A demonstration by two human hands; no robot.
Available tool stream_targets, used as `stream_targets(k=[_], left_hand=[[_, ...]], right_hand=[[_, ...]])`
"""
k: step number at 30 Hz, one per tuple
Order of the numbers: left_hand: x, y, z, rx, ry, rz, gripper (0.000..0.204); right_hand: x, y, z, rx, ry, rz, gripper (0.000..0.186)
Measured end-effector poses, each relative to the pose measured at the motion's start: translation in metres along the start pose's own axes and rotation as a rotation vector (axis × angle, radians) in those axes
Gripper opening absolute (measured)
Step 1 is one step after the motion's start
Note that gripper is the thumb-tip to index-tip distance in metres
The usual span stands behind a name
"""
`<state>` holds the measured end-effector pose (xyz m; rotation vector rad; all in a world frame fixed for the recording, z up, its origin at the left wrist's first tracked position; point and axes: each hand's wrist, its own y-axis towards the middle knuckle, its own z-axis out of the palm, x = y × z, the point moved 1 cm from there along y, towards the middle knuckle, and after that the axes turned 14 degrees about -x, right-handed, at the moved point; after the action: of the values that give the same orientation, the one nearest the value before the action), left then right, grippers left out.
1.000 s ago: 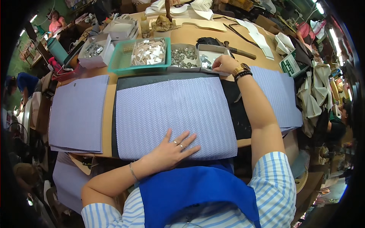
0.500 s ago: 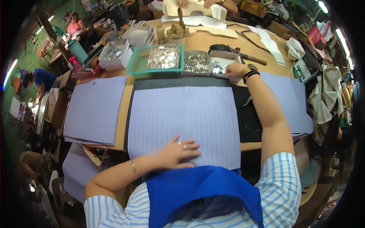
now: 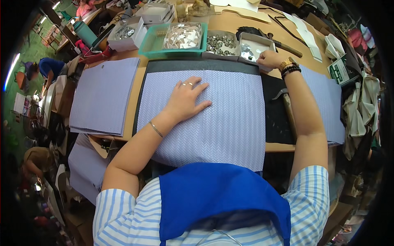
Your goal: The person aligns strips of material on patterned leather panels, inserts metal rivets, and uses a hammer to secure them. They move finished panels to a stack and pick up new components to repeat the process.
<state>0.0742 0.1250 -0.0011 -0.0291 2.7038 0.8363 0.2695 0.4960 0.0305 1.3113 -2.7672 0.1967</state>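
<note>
One lavender sheet under spread left fingers, right fingers at box, grip unclear

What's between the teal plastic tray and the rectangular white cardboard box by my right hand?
The head view shows another rectangular whitish cardboard box holding small metallic pieces.

Leaving room above the right half of the lavender sheet, blocking the left with the left hand and forearm. Meeting a green tray, a parts box and a white box beyond the far edge.
</note>
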Motion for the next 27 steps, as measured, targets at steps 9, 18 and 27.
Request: stream_targets(k=[9, 18, 27], left_hand=[[0.002, 0.003, -0.004, -0.069, -0.108, -0.080, 0.037], [-0.036, 0.081, -0.003, -0.080, -0.639, -0.219, 0.038], [0.009, 0.066, 0.012, -0.171, -0.845, -0.534, 0.031]], right_hand=[[0.022, -0.046, -0.032, -0.495, 0.406, 0.068, 0.033], [0.097, -0.096, -0.027, -0.431, 1.070, -0.038, 0.025], [0.148, -0.142, -0.019, -0.610, 0.786, -0.107, 0.035]])
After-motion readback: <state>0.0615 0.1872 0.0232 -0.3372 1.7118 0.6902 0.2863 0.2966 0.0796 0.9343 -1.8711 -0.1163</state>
